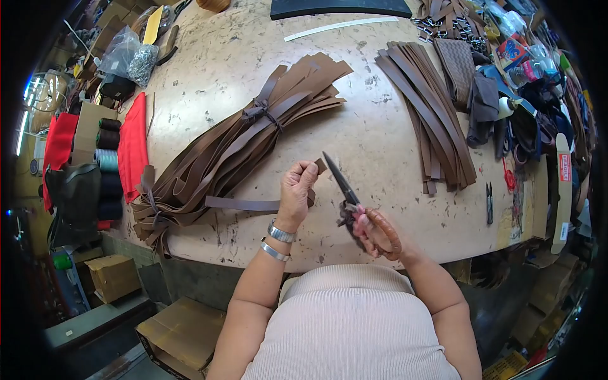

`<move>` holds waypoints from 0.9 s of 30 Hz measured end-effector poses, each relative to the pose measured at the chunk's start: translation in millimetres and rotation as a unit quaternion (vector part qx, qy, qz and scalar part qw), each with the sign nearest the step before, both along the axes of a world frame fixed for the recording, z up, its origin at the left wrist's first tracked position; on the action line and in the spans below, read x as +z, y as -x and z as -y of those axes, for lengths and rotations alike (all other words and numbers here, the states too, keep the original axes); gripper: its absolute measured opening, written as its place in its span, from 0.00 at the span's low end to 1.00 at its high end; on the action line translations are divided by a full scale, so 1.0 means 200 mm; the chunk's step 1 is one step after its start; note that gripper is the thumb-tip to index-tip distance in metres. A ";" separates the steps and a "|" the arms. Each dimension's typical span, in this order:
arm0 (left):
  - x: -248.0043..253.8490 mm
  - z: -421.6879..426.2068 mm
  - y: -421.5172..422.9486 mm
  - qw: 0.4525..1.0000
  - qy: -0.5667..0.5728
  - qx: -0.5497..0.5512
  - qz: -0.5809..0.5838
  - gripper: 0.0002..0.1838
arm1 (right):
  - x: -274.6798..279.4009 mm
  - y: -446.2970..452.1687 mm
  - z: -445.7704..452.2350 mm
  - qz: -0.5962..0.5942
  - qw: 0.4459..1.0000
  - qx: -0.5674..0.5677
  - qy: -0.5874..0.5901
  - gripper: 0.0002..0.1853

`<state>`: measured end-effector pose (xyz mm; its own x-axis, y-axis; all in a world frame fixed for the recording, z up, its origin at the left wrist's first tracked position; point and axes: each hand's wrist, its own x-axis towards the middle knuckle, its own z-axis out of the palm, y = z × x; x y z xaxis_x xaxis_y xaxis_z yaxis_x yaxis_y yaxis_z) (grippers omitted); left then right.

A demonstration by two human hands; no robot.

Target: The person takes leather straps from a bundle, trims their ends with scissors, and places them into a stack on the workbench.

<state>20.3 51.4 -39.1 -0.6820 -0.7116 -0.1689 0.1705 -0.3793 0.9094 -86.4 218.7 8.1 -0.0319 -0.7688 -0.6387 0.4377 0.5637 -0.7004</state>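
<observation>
My left hand (296, 191) is closed in a pinch on a brown leather strap (244, 204). The strap's short end sticks up past my thumb, and its other part runs left along the table. In my right hand (384, 235) is a pair of scissors (339, 177), with dark blades pointing up and left. Pinkish and dark wrapping covers the handles. The blade tip is close to the strap end; whether they touch I cannot tell. Left of my hands lies a large bundle of brown straps (218, 152), tied near both ends.
A second pile of brown straps (434, 117) lies at right, near small snips (489, 204). Thread spools (107, 140) and red cloth (133, 149) line the left edge. A white strip (342, 28) and a black slab (342, 6) lie at the far side. Clutter crowds the right edge.
</observation>
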 end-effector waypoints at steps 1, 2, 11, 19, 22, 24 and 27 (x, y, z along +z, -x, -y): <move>0.00 0.00 0.00 1.000 -0.002 0.010 0.002 0.08 | 0.00 0.02 0.01 -0.080 0.997 -0.006 0.009 0.23; 0.00 0.01 0.00 1.000 -0.004 0.019 0.005 0.08 | -0.01 0.03 0.02 -0.159 0.987 -0.013 0.016 0.22; 0.09 -0.09 0.05 0.976 0.162 -0.128 0.074 0.07 | -0.13 0.06 -0.02 -0.592 0.803 0.051 0.056 0.16; 0.24 -0.22 0.20 0.908 0.291 -0.258 0.155 0.07 | 0.07 0.16 -0.03 -0.244 0.930 -0.206 0.181 0.10; 0.30 -0.20 0.30 0.831 0.426 -0.335 0.125 0.07 | 0.10 0.31 -0.19 -0.242 0.918 -0.279 0.148 0.04; 0.29 -0.09 0.39 0.755 0.520 -0.359 0.174 0.06 | 0.10 0.44 -0.35 -0.296 0.876 -0.346 0.160 0.02; 0.28 0.10 0.67 0.562 0.744 -0.290 0.214 0.04 | 0.09 0.59 -0.58 -0.290 0.848 -0.424 0.130 0.02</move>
